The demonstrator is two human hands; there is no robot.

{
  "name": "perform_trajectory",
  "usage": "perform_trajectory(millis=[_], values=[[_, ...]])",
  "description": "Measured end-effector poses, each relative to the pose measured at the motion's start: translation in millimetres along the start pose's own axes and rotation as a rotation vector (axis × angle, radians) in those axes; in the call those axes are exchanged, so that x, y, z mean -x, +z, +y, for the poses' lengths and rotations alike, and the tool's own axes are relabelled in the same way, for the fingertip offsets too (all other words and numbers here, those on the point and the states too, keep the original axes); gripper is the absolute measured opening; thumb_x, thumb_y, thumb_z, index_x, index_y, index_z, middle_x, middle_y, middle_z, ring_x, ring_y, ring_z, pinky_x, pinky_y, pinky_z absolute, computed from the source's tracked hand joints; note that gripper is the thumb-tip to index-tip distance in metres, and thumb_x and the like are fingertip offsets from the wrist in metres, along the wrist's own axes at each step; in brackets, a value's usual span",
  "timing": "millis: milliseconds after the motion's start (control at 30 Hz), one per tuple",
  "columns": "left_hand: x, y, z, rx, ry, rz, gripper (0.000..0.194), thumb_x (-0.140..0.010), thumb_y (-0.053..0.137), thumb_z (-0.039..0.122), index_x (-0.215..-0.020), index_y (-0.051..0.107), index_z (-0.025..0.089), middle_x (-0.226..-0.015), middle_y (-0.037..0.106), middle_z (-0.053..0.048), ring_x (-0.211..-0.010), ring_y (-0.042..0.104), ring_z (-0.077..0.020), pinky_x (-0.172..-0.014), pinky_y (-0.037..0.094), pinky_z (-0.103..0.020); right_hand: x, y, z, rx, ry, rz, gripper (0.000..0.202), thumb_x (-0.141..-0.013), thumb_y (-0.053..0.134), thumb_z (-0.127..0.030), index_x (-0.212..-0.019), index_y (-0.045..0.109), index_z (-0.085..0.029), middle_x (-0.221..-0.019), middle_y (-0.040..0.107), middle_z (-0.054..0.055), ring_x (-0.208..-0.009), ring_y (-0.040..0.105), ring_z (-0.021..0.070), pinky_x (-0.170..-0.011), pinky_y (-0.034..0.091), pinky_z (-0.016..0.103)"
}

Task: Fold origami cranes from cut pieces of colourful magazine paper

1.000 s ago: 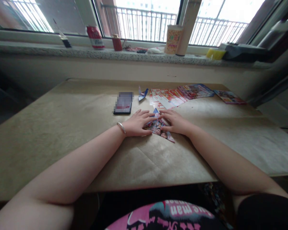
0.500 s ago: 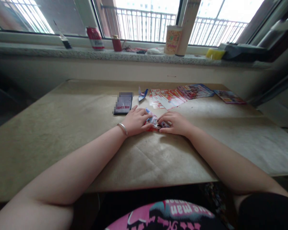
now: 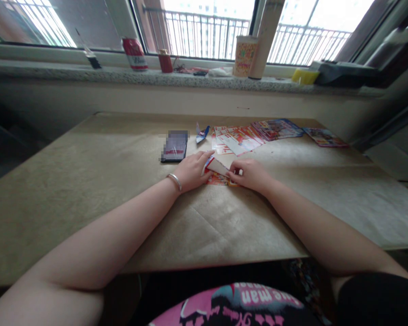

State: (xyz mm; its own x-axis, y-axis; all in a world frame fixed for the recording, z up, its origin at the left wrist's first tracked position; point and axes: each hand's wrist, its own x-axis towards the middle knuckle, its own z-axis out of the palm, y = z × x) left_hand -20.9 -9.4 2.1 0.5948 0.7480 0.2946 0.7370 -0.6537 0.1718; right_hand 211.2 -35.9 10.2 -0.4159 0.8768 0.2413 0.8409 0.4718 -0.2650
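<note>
A colourful printed sheet of paper [image 3: 219, 179] lies partly folded on the table in front of me. One flap is lifted and shows its white side, slanting down to the right. My left hand [image 3: 193, 172], with a silver bangle at the wrist, grips the paper's left part between thumb and fingers. At its right end, the thumb and index finger of my right hand [image 3: 247, 173] pinch the flap's edge. Just beyond my left hand lies a phone [image 3: 175, 146], its screen partly blurred. A small folded blue and white paper piece [image 3: 202, 134] stands farther back.
Several red and white printed sheets [image 3: 240, 139] overlap behind my right hand, beside glossy printed sheets [image 3: 277, 129] and another printed stack [image 3: 325, 137]. The windowsill [image 3: 190, 80] holds a red can [image 3: 134, 54], a patterned cup [image 3: 245, 56] and a yellow object [image 3: 305, 76].
The paper's flap has been turned so its white side now shows, with orange print below. My right fingers have closed into a pinch at its edge. The phone and other sheets stay put.
</note>
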Motion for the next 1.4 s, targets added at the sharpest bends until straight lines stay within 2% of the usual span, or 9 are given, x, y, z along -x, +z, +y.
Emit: perform_trajectory(millis=[367,533,733,867,1000,1100,1233,1300,1400], values=[[0.7,2.4,-1.9,0.072,-0.047,0.039,0.044,-0.083,0.058,0.036,-0.119,0.046,0.014,-0.122,0.051,-0.015,-0.116,0.053,-0.0283,-0.102,0.047,-0.042,-0.8,-3.5,0.8,0.071,0.245,0.117,0.023,-0.084,0.054,-0.041,-0.073,0.061,-0.022,-0.076,0.069,0.004,-0.068,0.059,0.0175,-0.057,0.036,0.027],[0.0,3.0,-2.9,0.051,-0.019,-0.013,0.04,-0.085,0.057,0.039,-0.117,0.055,0.015,-0.12,0.051,-0.014,-0.112,0.055,-0.0265,-0.103,0.046,-0.042,-1.1,-10.7,6.5,0.156,0.32,0.119,0.02,-0.083,0.052,-0.036,-0.073,0.062,-0.022,-0.078,0.07,0.005,-0.069,0.061,0.0186,-0.056,0.035,0.028],[-3.0,2.7,-5.7,0.06,0.187,-0.053,0.035,-0.093,0.048,0.03,-0.126,0.061,0.027,-0.14,0.051,-0.007,-0.131,0.044,-0.0259,-0.112,0.035,-0.045,-2.5,-10.8,22.9,0.207,0.377,0.083,0.018,-0.08,0.055,-0.036,-0.072,0.064,-0.022,-0.08,0.071,0.006,-0.071,0.062,0.0205,-0.056,0.039,0.029],[-3.6,1.8,-5.3,0.051,0.288,-0.12,0.035,-0.096,0.043,0.026,-0.124,0.064,0.031,-0.137,0.058,-0.003,-0.131,0.045,-0.0257,-0.112,0.031,-0.049,-2.3,-6.6,28.6,0.223,0.317,0.052,0.019,-0.078,0.059,-0.036,-0.067,0.064,-0.021,-0.085,0.069,0.008,-0.074,0.062,0.0195,-0.058,0.043,0.029],[-2.5,0.7,-3.5,0.047,0.31,-0.151,0.038,-0.094,0.049,0.038,-0.128,0.06,0.027,-0.138,0.057,-0.005,-0.13,0.047,-0.0273,-0.112,0.03,-0.051,-2.2,-4.3,30.4,0.218,0.258,0.095,0.017,-0.079,0.06,-0.035,-0.07,0.065,-0.021,-0.091,0.067,0.009,-0.08,0.062,0.0211,-0.066,0.049,0.031],[-2.0,1.1,-3.3,0.069,0.314,-0.158,0.04,-0.092,0.053,0.042,-0.125,0.061,0.021,-0.141,0.053,-0.008,-0.132,0.045,-0.0283,-0.112,0.032,-0.048,-3.0,-4.3,30.4,0.2,0.113,0.129,0.01,-0.079,0.06,-0.025,-0.081,0.069,-0.02,-0.102,0.066,0.011,-0.095,0.061,0.0267,-0.083,0.051,0.04],[-1.5,1.5,-3.1,0.127,0.301,-0.154,0.033,-0.09,0.055,0.04,-0.114,0.063,0.018,-0.141,0.053,-0.011,-0.132,0.046,-0.0252,-0.112,0.037,-0.043,-4.0,-2.3,25.6,0.095,-0.184,0.081,0.027,-0.083,0.055,-0.014,-0.101,0.072,-0.024,-0.127,0.064,0.007,-0.118,0.053,0.0288,-0.104,0.042,0.05],[-1.3,1.3,-2.6,0.131,0.299,-0.15,0.034,-0.09,0.054,0.039,-0.116,0.062,0.018,-0.14,0.054,-0.01,-0.132,0.046,-0.0247,-0.112,0.037,-0.042,-4.2,1.1,22.5,0.033,-0.298,0.029,0.034,-0.084,0.054,-0.013,-0.109,0.072,-0.027,-0.13,0.064,0.002,-0.126,0.049,0.0274,-0.109,0.039,0.05],[-1.3,1.1,-2.1,0.111,0.303,-0.154,0.041,-0.091,0.052,0.037,-0.127,0.057,0.017,-0.14,0.054,-0.011,-0.134,0.044,-0.025,-0.114,0.034,-0.043,-4.2,7.1,20.9,-0.006,-0.333,-0.02,0.042,-0.085,0.052,-0.012,-0.12,0.068,-0.028,-0.13,0.065,0.0,-0.129,0.049,0.0251,-0.111,0.039,0.048]])
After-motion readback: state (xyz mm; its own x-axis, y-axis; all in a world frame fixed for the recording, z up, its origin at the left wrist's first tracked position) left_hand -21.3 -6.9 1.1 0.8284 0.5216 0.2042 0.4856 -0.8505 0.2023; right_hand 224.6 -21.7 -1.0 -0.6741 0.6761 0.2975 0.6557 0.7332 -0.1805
